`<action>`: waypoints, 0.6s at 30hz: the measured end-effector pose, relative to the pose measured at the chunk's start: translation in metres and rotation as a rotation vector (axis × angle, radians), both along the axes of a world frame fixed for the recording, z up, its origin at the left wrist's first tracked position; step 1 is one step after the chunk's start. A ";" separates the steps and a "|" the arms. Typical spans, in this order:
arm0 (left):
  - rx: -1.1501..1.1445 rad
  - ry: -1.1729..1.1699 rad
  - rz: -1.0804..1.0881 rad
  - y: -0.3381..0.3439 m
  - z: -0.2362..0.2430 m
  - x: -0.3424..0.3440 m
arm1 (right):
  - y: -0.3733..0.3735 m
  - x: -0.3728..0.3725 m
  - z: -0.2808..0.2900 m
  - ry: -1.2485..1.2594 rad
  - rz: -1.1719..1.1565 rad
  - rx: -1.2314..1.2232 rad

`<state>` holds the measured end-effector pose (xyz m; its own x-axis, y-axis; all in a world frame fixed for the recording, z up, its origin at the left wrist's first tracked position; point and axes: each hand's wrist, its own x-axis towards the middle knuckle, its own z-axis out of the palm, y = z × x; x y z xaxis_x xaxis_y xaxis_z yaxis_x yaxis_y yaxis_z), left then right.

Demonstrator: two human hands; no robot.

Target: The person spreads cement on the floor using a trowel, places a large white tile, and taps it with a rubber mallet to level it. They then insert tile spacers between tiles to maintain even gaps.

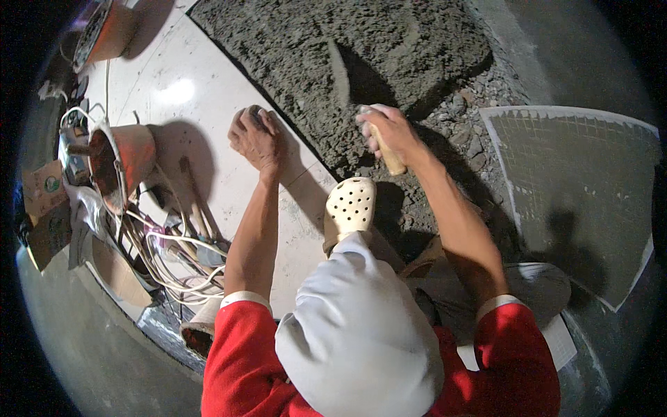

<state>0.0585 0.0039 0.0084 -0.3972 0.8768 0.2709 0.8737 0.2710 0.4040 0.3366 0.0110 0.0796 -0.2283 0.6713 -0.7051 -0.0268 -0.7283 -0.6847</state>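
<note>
Right hand works a trowel at the lower edge of the mortar bed.
The fingers of the right hand [389, 132] are wrapped around a wooden-handled trowel [392, 162], over the lower edge of the mortar bed [278, 52]; its blade [338, 73] appears to stand on edge in the mortar. The left hand [257, 140] is curled on the left of the bed, over the white tiles [208, 90]; I cannot tell if it grasps something dark or only supports the body. Farther out, a cream clog [351, 203] is just below the bed, a grey-coated panel [580, 201] lies to its right, and an orange bucket [141, 151] stands well apart to its left. I judge the step as shaping the mortar; the next move calls for a firm grip and controlled blade angle.
</note>
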 end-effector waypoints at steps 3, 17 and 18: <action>0.011 0.041 0.009 0.000 -0.001 0.000 | -0.007 0.048 0.002 -0.040 -0.140 -0.012; -0.037 0.036 0.015 0.000 -0.004 -0.002 | -0.029 0.100 0.034 -0.133 -0.069 0.004; -0.034 0.035 0.016 0.000 -0.004 -0.002 | -0.030 0.097 0.033 -0.069 0.066 0.028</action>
